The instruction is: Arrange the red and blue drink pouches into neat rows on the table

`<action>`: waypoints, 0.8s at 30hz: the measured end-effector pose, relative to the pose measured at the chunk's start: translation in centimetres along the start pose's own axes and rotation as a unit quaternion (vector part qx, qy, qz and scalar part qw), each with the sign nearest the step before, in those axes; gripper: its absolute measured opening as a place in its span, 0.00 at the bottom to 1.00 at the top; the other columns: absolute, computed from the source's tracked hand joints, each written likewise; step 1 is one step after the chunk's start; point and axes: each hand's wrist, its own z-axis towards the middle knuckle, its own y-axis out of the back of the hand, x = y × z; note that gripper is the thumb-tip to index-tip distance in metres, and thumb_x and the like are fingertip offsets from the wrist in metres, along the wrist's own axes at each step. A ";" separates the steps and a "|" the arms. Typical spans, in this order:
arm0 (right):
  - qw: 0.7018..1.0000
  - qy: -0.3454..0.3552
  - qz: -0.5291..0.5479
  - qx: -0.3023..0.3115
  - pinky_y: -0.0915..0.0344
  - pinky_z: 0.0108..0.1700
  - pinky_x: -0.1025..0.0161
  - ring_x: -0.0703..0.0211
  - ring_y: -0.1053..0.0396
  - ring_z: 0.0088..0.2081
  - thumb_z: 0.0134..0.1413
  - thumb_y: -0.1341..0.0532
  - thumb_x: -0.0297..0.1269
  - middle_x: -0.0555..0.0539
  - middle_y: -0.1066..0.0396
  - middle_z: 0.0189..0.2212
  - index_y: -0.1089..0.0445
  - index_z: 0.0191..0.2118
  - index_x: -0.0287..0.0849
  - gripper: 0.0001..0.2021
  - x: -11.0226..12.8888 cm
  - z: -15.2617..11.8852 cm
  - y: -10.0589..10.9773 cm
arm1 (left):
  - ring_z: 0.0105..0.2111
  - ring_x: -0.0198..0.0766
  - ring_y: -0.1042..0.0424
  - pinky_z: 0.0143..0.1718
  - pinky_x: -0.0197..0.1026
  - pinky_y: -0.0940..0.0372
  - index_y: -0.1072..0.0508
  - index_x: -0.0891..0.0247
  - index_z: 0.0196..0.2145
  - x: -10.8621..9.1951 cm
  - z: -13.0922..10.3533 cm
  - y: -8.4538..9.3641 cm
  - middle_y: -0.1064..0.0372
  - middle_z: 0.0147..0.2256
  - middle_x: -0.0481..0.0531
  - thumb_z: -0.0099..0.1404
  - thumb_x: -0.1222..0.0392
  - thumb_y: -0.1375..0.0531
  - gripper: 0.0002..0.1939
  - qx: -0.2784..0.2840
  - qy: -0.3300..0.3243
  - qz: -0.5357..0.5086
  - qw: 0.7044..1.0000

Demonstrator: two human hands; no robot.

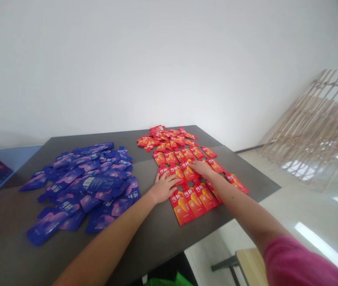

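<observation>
My left hand (165, 186) lies with its fingers spread on the near-left red sachets in the middle row. A red sachet (175, 173) with yellow pictures and white lettering shows just beyond its fingertips. My right hand (201, 168) reaches over the same row, fingers stretched out and touching the right edge of another red sachet (188, 171). Its palm and wrist hide part of the sachets below. Closer to me is a front row of overlapping red sachets (183, 208). Behind my hands runs a back row of red sachets (170, 158).
A loose heap of red sachets (166, 137) lies at the far side of the dark table (157, 238). Many blue-purple pouches (88, 182) are piled on the left. A white wall stands behind. Wooden lattice (312, 123) leans at right; a wooden stool (251, 266) is below.
</observation>
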 end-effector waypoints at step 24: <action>0.993 0.017 -0.030 -0.112 0.38 0.41 0.66 0.57 0.28 0.43 0.61 0.44 0.37 0.43 0.25 0.44 0.28 0.46 0.40 0.12 -0.1 5.5 4.2 | 0.54 0.43 0.32 0.55 0.53 0.35 0.30 0.58 0.52 -4.0 -14.3 4.8 0.31 0.53 0.56 0.69 0.63 0.48 0.16 -0.275 0.072 0.036 0.958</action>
